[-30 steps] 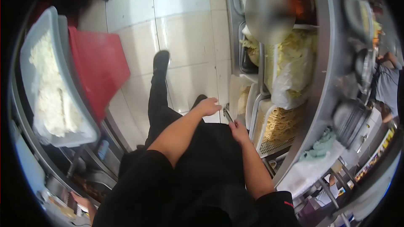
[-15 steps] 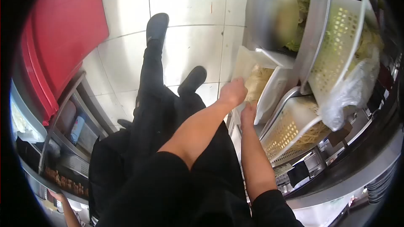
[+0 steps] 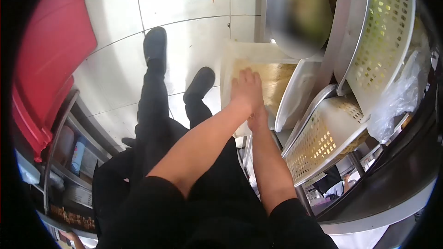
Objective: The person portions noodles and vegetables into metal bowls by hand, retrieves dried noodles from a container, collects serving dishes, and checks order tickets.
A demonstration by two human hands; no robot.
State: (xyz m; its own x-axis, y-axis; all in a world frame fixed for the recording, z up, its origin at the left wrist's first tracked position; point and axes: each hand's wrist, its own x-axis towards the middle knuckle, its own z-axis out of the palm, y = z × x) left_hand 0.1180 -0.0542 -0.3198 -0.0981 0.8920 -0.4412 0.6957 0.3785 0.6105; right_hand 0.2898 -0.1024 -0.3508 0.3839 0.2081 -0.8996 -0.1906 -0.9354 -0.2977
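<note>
A translucent white bin stands pulled out from the shelf on my right side, with pale yellow-brown food inside that I cannot identify. My left hand reaches over its near part, fingers stretched out and slightly spread above or on the contents; whether they touch the food I cannot tell. Close under my left wrist is my right hand, at the near side of the bin, its fingers mostly hidden. A white lid or panel tilts at the bin's right side.
Perforated cream baskets with food stand on the right, a plastic bag beside them. A blurred round object covers leafy greens at the top. Red plastic tubs or lids are at left, above a metal rack.
The bin extends farther out to the left over the floor. My left hand has gone from a closed grip at its edge to stretched fingers over the contents. My view has shifted slightly.
</note>
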